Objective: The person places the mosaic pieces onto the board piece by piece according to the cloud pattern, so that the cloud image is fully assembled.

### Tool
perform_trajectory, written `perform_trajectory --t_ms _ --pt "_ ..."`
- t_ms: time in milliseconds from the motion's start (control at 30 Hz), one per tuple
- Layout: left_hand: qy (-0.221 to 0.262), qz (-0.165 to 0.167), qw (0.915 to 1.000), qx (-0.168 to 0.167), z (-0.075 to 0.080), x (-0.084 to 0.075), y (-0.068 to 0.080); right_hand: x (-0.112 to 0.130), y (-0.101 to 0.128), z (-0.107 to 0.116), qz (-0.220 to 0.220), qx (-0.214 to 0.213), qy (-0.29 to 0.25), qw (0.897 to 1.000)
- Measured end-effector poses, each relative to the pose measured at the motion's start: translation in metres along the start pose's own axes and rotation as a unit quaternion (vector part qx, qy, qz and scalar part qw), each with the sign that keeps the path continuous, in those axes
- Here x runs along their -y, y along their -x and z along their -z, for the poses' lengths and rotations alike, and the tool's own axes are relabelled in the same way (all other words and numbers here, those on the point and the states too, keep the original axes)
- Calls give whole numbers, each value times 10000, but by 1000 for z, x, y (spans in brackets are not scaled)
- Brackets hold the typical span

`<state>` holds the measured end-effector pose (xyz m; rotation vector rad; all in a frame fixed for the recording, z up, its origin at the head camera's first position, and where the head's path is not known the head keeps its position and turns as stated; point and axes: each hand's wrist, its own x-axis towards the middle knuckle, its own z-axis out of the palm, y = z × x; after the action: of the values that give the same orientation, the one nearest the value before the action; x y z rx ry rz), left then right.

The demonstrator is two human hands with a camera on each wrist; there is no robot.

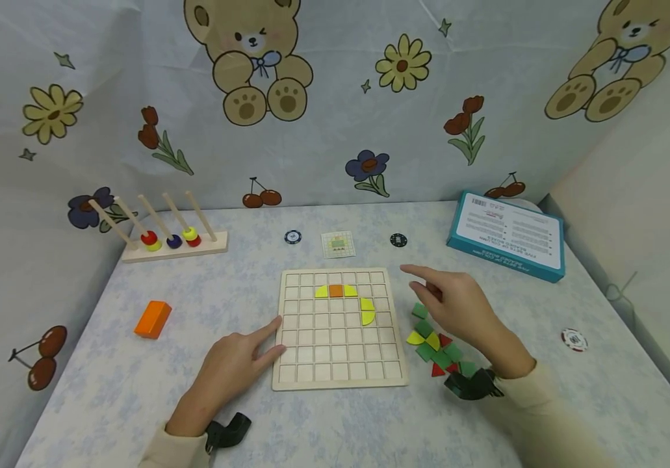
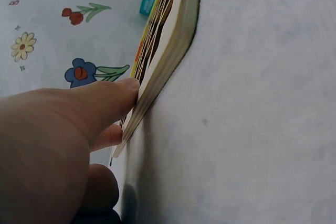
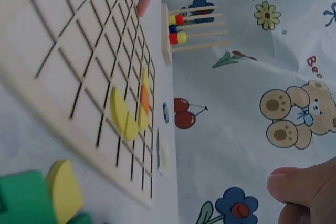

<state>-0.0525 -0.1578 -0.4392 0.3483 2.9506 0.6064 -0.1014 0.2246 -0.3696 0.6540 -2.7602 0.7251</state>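
Progress is slight, by my reckoning: the wooden grid board (image 1: 340, 330) lies flat on the worktop (image 1: 136, 383) in front of me with only a handful of cells filled. Near its top edge an orange square (image 1: 336, 291) sits between two yellow curved pieces, and a yellow half-round (image 1: 367, 311) takes the cells just below and to the right; every other cell is bare wood. My left hand (image 1: 234, 370) lies on the worktop, fingers straight and relaxed, fingertips pressing the board's left edge to steady it, holding nothing. My right hand (image 1: 457, 309) hovers just off the board's right side, index finger stretched toward the board and the other fingers loosely bent, with no piece in it that I can see. Under and beside that hand lies the loose pile of pieces (image 1: 437, 348), green, red and yellow, touching one another on the worktop. A small pattern card (image 1: 337, 244) lies beyond the board. Most of the filling seems left.
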Motion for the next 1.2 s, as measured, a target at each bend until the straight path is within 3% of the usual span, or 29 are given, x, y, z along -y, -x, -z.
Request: perform_trajectory --t_ms 200,433,833,1033,1200 --pt "-17 -16 10000 -18 0 1 1 -13 46 2 -743 665 207 9948" --pt "-42 29 10000 73 -1 -1 -1 -23 73 -14 -899 705 318 9929" --pt "-38 39 10000 67 -1 1 0 -16 64 -32 -443 1051 574 9918" --pt "-37 72 10000 39 0 2 0 -15 46 -34 -548 1232 563 9893" --pt "-28 78 9999 83 -1 2 0 -18 39 -41 -616 1031 786 9896"
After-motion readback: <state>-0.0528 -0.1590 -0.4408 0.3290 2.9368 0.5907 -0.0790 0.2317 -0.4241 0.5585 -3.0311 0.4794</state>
